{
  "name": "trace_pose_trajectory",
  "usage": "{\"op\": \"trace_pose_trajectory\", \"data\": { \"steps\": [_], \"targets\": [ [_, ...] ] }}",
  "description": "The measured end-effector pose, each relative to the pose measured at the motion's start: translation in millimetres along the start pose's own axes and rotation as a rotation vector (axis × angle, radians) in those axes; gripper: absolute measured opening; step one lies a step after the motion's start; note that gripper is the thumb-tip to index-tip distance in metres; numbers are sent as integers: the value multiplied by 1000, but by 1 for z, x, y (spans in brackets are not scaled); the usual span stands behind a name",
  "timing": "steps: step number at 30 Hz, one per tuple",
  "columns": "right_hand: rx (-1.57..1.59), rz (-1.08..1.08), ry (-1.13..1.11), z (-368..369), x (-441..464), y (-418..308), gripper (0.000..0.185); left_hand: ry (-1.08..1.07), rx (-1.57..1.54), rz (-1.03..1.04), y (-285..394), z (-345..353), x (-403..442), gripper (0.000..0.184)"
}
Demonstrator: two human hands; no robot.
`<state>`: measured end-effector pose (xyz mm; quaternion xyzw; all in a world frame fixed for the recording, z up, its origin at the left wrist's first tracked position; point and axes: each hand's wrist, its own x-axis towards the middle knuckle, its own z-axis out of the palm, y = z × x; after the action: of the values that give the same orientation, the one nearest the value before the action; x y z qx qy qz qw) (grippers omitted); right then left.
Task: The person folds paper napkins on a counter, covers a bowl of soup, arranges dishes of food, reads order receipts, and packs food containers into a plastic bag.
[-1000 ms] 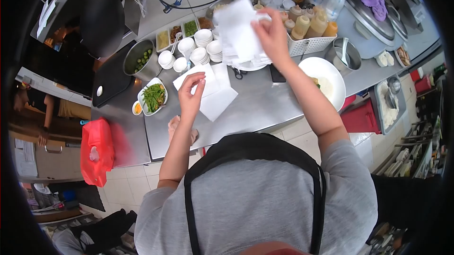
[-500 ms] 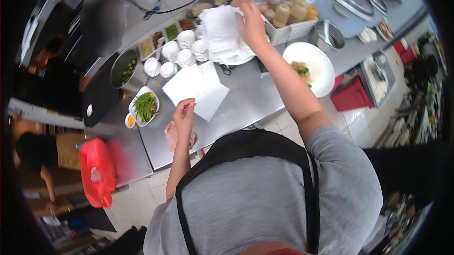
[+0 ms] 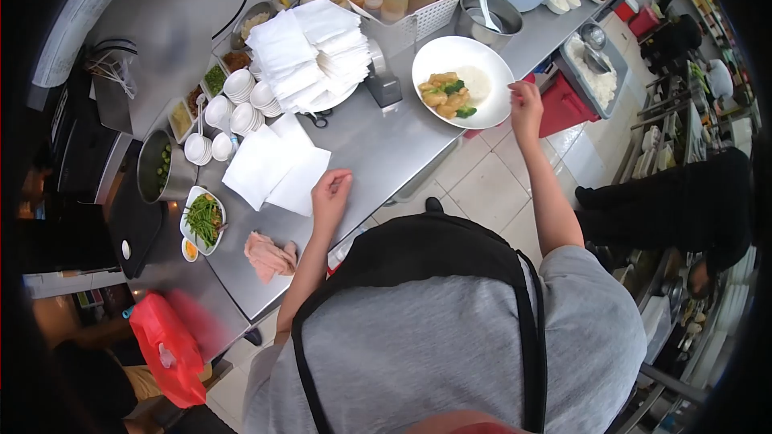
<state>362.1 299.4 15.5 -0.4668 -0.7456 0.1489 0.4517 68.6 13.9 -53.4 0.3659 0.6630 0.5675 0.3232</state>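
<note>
**Right hand (image 3: pixel 526 104) beside plate (image 3: pixel 434 54)**

The plate is set on the right; whether its rim is clamped by the fingers cannot be told. Just right of white sheets (image 3: pixel 261 163), the left hand (image 3: pixel 330 194) is held, fingers curled together.

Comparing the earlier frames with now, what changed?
The right hand left the paper stack and moved right to the plate rim; grip unclear. The left hand shifted right to the edge of the loose sheets. The sheets, pink cloth and greens stayed put.
</note>
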Motion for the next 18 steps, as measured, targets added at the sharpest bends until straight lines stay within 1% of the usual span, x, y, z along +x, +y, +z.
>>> {"op": "trace_pose_trajectory", "data": {
  "steps": [1,2,4,5,6,8,9,11,12,14,15,16,17,18],
  "targets": [
    [-47,-49,29,-3,7,18,20,-23,-65,-36,4,15,3,15],
    [-38,-47,19,-3,13,36,20,-13,-59,-43,5,29,8,15],
    [-49,27,60,1,26,70,19,-95,-13,-56,5,58,19,16],
    [-45,32,55,5,34,86,18,-140,11,-119,5,73,25,17],
    [-30,27,39,10,42,103,18,-120,15,-127,7,89,30,17],
    [-151,148,-122,24,60,135,20,-298,-116,-247,12,124,39,23],
    [-137,136,-141,31,70,145,20,-272,-116,-253,16,140,44,23],
    [537,771,-589,45,91,164,31,-421,-205,-458,24,171,56,31],
    [539,761,-618,48,98,168,31,-393,-213,-462,27,186,62,31],
    [654,818,-903,48,102,161,43,-413,-399,-553,32,212,71,43],
    [682,826,-926,45,102,155,44,-379,-409,-559,32,223,77,43],
    [680,823,-967,46,98,159,44,-347,-511,-592,30,232,83,44],
    [750,813,-955,45,94,163,43,-315,-613,-621,29,238,85,45],
    [821,804,-939,43,88,165,42,-281,-624,-628,27,241,82,45]
  ]
}}
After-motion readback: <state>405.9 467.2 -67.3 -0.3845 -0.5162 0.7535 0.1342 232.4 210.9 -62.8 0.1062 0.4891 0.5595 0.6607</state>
